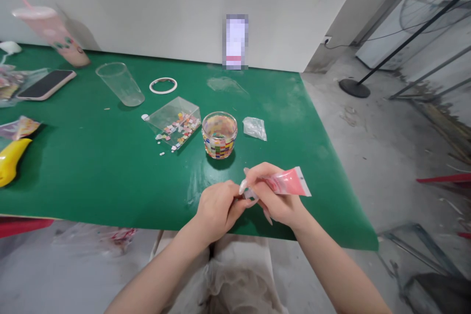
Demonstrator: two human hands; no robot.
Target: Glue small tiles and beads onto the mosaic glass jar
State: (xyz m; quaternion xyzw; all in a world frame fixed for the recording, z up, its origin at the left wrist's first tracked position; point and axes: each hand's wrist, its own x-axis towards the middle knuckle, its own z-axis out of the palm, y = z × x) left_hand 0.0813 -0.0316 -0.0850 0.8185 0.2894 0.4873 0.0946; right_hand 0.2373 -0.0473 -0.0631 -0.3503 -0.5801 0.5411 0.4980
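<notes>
In my right hand (275,198) is a clear squeeze tube (292,181) with a pink end, its crimped tail pointing right and its tip toward my left hand. My left hand (218,208) is closed at the tube's tip; whatever its fingers pinch is hidden. Both hands meet over the front edge of the table. Just beyond them stands a round glass cup (220,137) covered with rows of coloured mosaic tiles, its rim bare. To its left, a clear tilted box (178,108) contains loose mosaic tiles (180,130), with a few spilled around it.
A small plastic bag (254,128) lies right of the cup. Farther back are a white ring (163,86), a clear plastic cup (121,86), a phone (47,84) and a pink drink cup (55,34). A yellow object (13,162) lies left. The green table (110,171) ends at right.
</notes>
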